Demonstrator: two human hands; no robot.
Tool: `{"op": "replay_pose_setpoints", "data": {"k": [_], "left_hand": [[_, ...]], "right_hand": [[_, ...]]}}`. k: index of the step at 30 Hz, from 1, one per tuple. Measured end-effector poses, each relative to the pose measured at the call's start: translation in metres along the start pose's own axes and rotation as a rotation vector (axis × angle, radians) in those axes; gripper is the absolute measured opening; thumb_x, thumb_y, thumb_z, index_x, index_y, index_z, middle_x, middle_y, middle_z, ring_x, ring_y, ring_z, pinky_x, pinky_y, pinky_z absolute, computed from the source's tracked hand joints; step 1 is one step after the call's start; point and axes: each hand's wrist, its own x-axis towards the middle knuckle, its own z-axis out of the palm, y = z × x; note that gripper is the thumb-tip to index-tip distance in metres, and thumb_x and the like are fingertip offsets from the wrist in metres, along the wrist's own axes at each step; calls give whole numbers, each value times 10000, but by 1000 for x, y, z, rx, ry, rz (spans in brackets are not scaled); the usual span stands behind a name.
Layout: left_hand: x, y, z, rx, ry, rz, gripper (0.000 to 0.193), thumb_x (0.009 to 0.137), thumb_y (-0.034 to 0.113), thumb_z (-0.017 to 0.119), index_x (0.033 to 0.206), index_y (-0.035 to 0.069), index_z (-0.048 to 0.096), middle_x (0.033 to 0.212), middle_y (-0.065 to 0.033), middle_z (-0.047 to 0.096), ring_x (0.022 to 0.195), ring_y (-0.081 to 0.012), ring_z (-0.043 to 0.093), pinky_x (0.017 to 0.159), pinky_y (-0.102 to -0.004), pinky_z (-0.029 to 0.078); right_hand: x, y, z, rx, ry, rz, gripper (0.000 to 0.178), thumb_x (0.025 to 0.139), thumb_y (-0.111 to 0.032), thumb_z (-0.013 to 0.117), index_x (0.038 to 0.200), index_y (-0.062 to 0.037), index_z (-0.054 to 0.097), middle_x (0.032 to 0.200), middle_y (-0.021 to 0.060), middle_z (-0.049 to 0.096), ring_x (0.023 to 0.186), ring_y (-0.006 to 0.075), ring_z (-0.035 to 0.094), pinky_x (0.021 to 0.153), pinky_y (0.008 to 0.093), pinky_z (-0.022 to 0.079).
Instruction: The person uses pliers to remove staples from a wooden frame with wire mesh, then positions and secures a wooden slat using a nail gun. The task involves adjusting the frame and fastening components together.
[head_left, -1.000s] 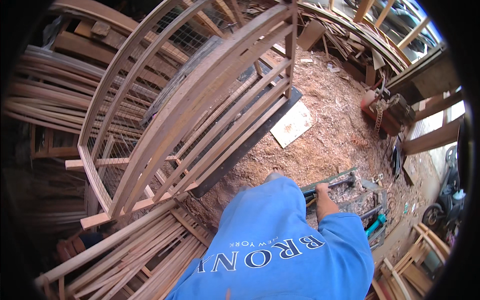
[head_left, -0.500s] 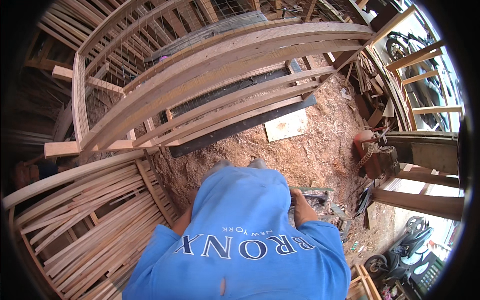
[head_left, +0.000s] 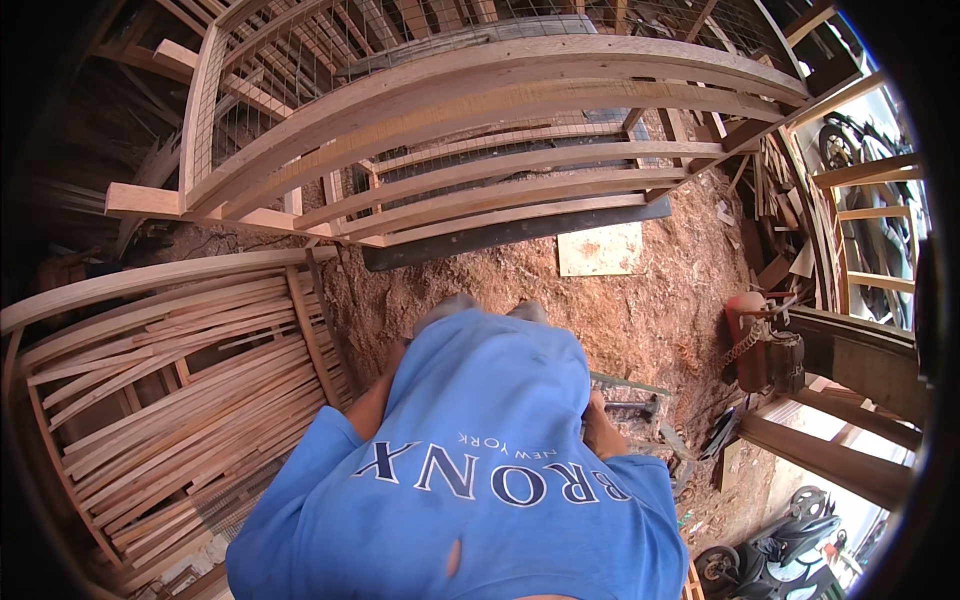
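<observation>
My blue printed shirt (head_left: 480,420) fills the lower middle and hides much of both hands. On the left, my bare forearm (head_left: 372,405) reaches forward along the shirt, and the hand beyond it is mostly covered. My right hand (head_left: 602,430) rests at the shirt's right edge, its fingers largely out of sight behind the cloth. Close beside it, low over the ground, is a dark metal frame-like object (head_left: 632,398); whether I touch it cannot be seen. Past the shirt's far edge show two greyish rounded shapes, perhaps my knees or feet (head_left: 450,306).
A large wooden frame with wire mesh (head_left: 480,100) spans the far side. Stacked wooden strips (head_left: 190,400) lie at left. Sawdust (head_left: 680,300) covers the ground around a pale board (head_left: 600,249). A red machine (head_left: 748,340) stands at right, near wooden beams; motorcycles (head_left: 790,545) are beyond.
The whole view has shifted, so the wooden frame and pale board sit farther right and higher. My right hand stays beside the shirt, with less of its fingers showing.
</observation>
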Motion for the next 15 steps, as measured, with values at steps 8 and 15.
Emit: {"op": "replay_pose_setpoints", "data": {"k": [8, 15], "left_hand": [[7, 12, 10, -16, -4, 14, 398, 1005, 339, 568, 1241, 37, 674, 1091, -170, 736, 1029, -349, 689, 932, -438, 516], [20, 22, 14, -14, 43, 57, 404, 1005, 348, 562, 1243, 42, 674, 1084, -170, 738, 1031, -357, 689, 933, -446, 516]], "right_hand": [[-36, -22, -76, 287, 164, 43, 534, 847, -458, 684, 1026, 41, 752, 1056, 284, 726, 1048, 400, 702, 862, 454, 545], [-74, -114, -176, 765, 301, -177, 379, 903, -286, 677, 1077, 43, 742, 865, 163, 735, 804, 233, 678, 739, 363, 526]]}}
